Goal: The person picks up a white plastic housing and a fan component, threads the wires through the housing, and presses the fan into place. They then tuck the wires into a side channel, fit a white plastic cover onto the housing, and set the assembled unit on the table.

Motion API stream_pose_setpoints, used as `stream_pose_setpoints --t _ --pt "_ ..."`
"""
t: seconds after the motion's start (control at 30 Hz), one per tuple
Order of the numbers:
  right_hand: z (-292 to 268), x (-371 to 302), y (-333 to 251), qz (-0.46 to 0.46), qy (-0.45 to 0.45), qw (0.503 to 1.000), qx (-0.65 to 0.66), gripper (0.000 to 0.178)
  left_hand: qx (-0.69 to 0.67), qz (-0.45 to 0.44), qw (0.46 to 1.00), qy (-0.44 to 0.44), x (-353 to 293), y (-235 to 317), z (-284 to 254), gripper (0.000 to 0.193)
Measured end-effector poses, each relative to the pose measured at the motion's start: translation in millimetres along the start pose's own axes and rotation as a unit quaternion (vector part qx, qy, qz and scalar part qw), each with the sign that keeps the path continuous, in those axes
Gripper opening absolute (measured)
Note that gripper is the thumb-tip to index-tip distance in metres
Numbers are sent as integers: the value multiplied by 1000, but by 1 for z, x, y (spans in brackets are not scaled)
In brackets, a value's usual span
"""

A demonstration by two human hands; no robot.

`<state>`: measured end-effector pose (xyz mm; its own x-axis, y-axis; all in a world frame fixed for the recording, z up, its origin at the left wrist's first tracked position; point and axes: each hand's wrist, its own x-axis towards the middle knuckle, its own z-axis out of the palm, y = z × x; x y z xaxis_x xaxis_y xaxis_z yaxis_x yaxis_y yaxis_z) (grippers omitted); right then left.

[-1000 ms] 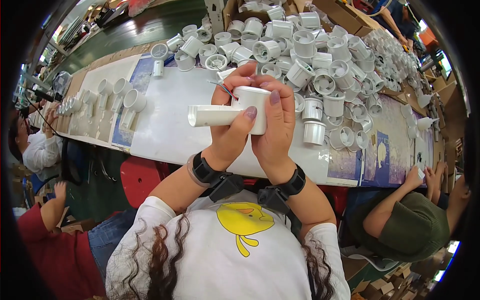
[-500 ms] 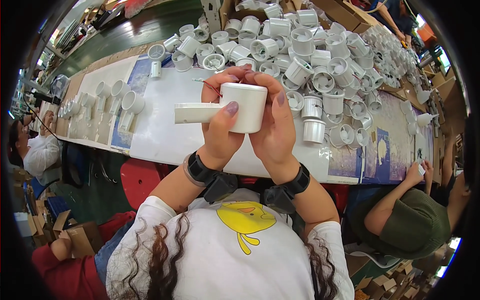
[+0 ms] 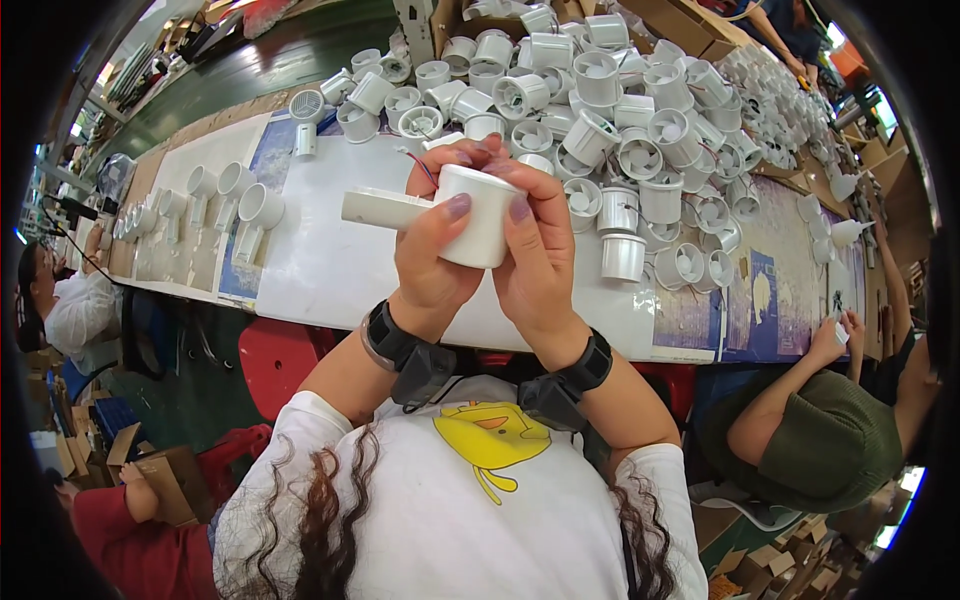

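Note:
Above the table I hold a white handheld fan body [image 3: 476,222], a smooth round cup with a flat handle [image 3: 380,208] pointing left. My left hand [image 3: 432,250] is closed round its left side, thumb across the front by the handle. Round the right side wraps my right hand [image 3: 540,240], its thumb pressed on the cup's wall. Thin red wires [image 3: 418,165] come out behind the left fingers. The far fingertips of both hands meet behind the cup, and what they touch there is hidden.
Beyond my hands lies a large heap of white fan housings [image 3: 597,80], some with blades showing. At left stand several handled fan bodies [image 3: 262,207] in a row on the table [image 3: 330,230]. Co-workers sit at both sides; one wears a green garment [image 3: 830,450]. A red stool [image 3: 280,360] stands below the edge.
The fan body has tilted slightly in my hands, its handle now sloping down toward the cup. My right thumb has come round onto the cup's front.

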<state>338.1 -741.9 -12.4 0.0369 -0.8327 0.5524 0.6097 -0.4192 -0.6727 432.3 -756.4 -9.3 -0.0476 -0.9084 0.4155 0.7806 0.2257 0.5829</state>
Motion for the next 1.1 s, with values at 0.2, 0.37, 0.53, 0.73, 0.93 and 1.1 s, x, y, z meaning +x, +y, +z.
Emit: stream_pose_setpoints --t 0.2,0.37,0.53,0.73,0.93,1.1 --pt "-14 4 -2 134 61 977 151 29 338 132 923 -128 18 10 -9 39" --pt "-8 4 -5 210 113 953 189 37 398 181 885 -158 17 3 -21 45" --pt "-9 8 -5 213 104 957 169 42 503 186 830 -155 14 1 -20 64" --pt "-21 7 -3 233 122 949 173 40 498 134 846 -136 6 -6 -20 88" --pt "-24 16 -8 287 203 924 154 39 528 125 827 -148 4 -2 -6 88" --pt "-39 15 -6 273 128 922 243 39 469 82 846 -240 14 10 -19 79"
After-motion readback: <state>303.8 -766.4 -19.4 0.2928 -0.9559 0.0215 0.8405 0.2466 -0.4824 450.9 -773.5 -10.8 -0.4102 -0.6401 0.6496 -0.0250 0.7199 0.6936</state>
